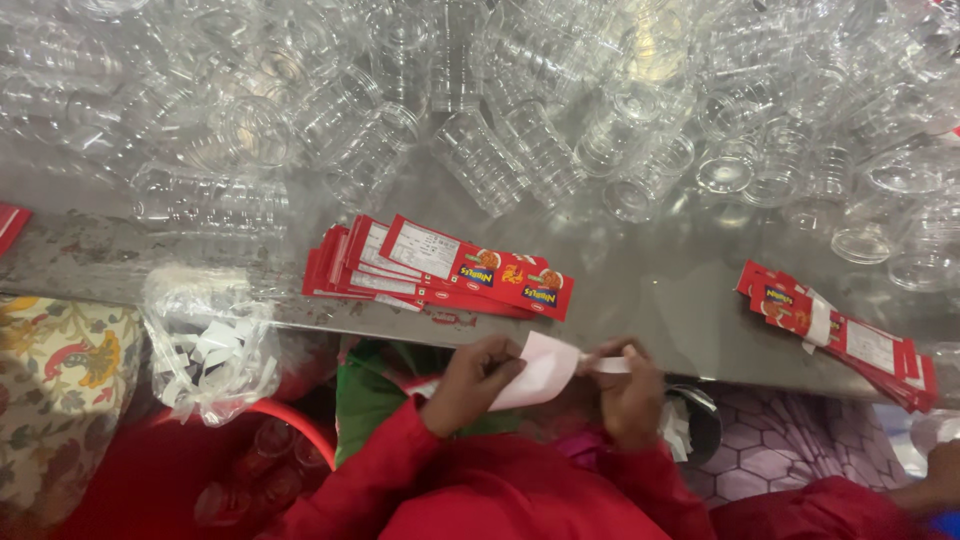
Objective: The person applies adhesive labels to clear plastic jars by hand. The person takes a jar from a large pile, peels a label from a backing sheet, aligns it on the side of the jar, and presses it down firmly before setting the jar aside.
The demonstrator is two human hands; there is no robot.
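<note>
My left hand point(470, 382) and my right hand point(625, 392) hold a pale pink label strip point(545, 367) between them, just below the near edge of the grey metal table point(660, 290). My left fingers pinch its left end, and my right fingers pull a narrow white backing strip point(608, 365) off its right end. Both arms wear red sleeves. A fanned stack of red printed labels point(440, 268) lies on the table right above my hands.
A second pile of red labels point(845, 335) lies at the right. Several clear plastic jars point(480, 110) are heaped across the far side. A clear bag of white paper scraps point(205, 345) hangs at the left edge above a red tub point(300, 420).
</note>
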